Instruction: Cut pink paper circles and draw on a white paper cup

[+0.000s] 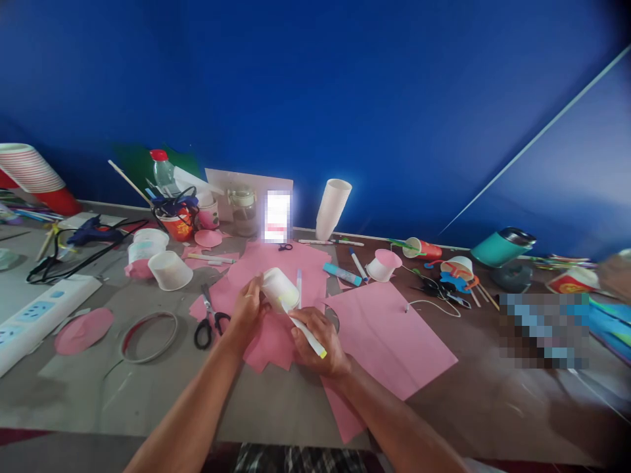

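Observation:
My left hand (249, 305) grips a white paper cup (279, 286) by its left side, the cup tilted over pink paper. In my right hand (320, 341) is a white marker with a yellow end (309, 336). Its tip meets the cup's lower side, where a pale yellow patch shows. Beneath both hands lie cut sheets of pink paper (276, 341). Black-handled scissors (210, 322) rest left of my left hand. A larger pink sheet (389, 335) spreads out to the right of my right hand.
A roll of tape (148, 336), an upturned white cup (170, 270) and a power strip (39, 318) occupy the left. Stacked white cups (332, 209) stand near the blue wall beside a bright screen (277, 217). Rightward are a glue stick (342, 274) and a teal flask (503, 246).

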The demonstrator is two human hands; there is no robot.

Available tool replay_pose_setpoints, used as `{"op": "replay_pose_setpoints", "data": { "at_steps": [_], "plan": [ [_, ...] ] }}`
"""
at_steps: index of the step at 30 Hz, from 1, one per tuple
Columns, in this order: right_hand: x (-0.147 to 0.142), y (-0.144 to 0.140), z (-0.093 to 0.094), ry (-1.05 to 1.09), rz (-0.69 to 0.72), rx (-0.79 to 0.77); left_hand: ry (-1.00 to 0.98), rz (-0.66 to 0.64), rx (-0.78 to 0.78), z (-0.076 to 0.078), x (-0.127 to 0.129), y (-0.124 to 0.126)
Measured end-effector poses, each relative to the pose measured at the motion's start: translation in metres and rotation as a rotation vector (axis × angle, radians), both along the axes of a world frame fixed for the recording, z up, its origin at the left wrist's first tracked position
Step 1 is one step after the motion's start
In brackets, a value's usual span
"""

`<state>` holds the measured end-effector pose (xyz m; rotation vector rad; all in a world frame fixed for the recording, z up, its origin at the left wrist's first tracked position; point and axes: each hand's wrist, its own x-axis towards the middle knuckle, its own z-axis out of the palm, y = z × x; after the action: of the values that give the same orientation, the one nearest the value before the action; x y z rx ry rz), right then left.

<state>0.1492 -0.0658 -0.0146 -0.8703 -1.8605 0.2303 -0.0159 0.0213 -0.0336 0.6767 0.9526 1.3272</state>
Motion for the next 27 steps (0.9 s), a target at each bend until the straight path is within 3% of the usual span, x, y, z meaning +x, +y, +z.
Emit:
{"op": "replay_pose_setpoints", "data": {
  "at_steps": [14, 27],
  "plan": [
    [0.000, 0.000, -0.002, 0.028, -0.027, -0.021, -0.014, -0.035, -0.049, 0.016, 0.001, 0.000],
    [0.002, -0.001, 0.001, 0.015, -0.030, -0.088, -0.068, 0.027, -0.080, 0.025, -0.001, 0.000]
  ]
}}
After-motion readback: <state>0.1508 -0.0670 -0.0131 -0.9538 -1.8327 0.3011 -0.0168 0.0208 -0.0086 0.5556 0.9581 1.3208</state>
